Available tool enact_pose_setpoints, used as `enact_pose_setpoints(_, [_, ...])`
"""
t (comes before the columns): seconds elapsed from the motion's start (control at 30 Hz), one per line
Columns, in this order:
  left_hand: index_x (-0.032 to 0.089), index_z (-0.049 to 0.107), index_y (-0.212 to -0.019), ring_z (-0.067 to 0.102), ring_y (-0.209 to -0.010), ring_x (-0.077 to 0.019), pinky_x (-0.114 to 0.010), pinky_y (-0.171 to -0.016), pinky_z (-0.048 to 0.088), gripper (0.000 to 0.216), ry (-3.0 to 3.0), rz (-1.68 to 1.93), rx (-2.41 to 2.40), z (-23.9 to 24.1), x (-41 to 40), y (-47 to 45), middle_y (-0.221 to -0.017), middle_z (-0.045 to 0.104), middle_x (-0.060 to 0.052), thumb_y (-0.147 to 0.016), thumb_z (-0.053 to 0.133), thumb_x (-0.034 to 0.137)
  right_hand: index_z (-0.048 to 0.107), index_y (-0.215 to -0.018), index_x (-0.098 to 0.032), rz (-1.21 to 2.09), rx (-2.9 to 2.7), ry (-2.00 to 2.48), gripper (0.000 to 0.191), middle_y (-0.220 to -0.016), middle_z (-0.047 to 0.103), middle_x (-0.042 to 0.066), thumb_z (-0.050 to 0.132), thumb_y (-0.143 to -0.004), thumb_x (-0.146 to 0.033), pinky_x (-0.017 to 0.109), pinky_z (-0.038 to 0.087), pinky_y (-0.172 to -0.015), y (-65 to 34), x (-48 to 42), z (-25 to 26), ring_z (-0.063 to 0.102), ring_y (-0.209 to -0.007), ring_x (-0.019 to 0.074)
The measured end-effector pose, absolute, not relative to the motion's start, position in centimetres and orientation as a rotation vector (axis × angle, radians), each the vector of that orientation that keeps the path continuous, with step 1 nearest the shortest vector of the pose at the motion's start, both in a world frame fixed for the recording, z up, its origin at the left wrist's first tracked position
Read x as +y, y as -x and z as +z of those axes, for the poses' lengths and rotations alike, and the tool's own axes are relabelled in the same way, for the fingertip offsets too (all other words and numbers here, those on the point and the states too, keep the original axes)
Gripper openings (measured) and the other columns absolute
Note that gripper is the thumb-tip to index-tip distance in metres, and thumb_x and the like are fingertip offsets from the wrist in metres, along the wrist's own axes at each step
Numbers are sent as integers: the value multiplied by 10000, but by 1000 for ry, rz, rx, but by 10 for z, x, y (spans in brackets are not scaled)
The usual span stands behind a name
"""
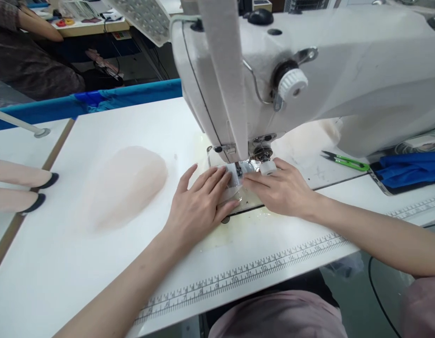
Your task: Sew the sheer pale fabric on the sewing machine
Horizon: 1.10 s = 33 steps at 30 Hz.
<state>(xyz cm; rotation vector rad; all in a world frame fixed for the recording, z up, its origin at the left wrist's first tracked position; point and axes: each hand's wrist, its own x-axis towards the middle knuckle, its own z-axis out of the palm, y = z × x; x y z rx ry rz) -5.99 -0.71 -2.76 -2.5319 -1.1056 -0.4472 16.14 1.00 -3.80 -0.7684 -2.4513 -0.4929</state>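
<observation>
A white sewing machine [217, 84] stands over the work surface, with its presser foot [239, 170] low between my hands. My left hand [201, 199] lies flat just left of the foot, fingers spread on a pale, see-through piece [233, 176] that could be thin cloth or a clear plate. From the right, my right hand [282, 190] reaches in close to the foot. Its fingers are bent and pressed together beside a white round knob [267, 167]; what lies under the fingertips is hidden. The needle point cannot be made out.
Sheer beige cloth [133, 183] lies on the white table [108, 263] at left. Two beige strips with black ends [34, 202] reach in there. Green thread snips [347, 161] and blue cloth [410, 170] lie right. A ruler strip [245, 274] follows the front edge. Another person [30, 51] sits beyond.
</observation>
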Motion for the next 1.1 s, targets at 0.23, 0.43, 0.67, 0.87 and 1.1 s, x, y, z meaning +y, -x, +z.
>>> enact_pose_setpoints(0.23, [170, 643, -835, 639, -633, -186, -409, -702, 406, 48, 2360, -628, -934, -16, -11, 61, -715, 704, 0, -840, 638, 218, 640, -1097, -116, -297, -2568, 735, 295, -1051, 714, 53, 482, -854, -170, 318, 366, -645, -156, -5, -26, 582, -856, 182])
enact_pose_setpoints(0.43, [170, 584, -1163, 584, -1168, -253, -453, -943, 425, 334, 2576, -552, -927, -24, -4, 63, -1217, 660, -49, -856, 504, 64, 667, -1003, -111, -399, -2428, 701, 247, -892, 722, 34, 453, -891, -55, 323, 433, -762, -154, -7, -27, 601, -866, 178])
enact_pose_setpoints(0.67, [130, 563, -1224, 529, -1232, -250, -464, -1055, 419, 412, 2807, -539, -993, -31, -1, 67, -1192, 646, -109, -880, 366, 20, 646, -1014, -94, -226, -2564, 880, 299, -863, 683, 81, 364, -925, -54, 284, 516, -679, -150, -11, -27, 610, -869, 192])
enact_pose_setpoints(0.87, [142, 587, -1220, 582, -1104, -255, -470, -949, 505, 397, 2885, -579, -1078, -36, -3, 59, -1136, 627, -133, -915, 348, 55, 616, -1012, -83, -229, -2666, 1060, 327, -1142, 643, 168, 334, -872, 3, 314, 529, -655, -152, -9, -27, 604, -947, 232])
enact_pose_setpoints(1.1, [120, 553, -1280, 526, -1245, -285, -528, -1074, 408, 391, 2760, -439, -981, -33, -10, 57, -1297, 591, -149, -910, 426, 100, 611, -1093, -97, -259, -2590, 1093, 269, -1160, 669, 115, 428, -899, -61, 326, 495, -833, -156, 1, -35, 594, -1062, 223])
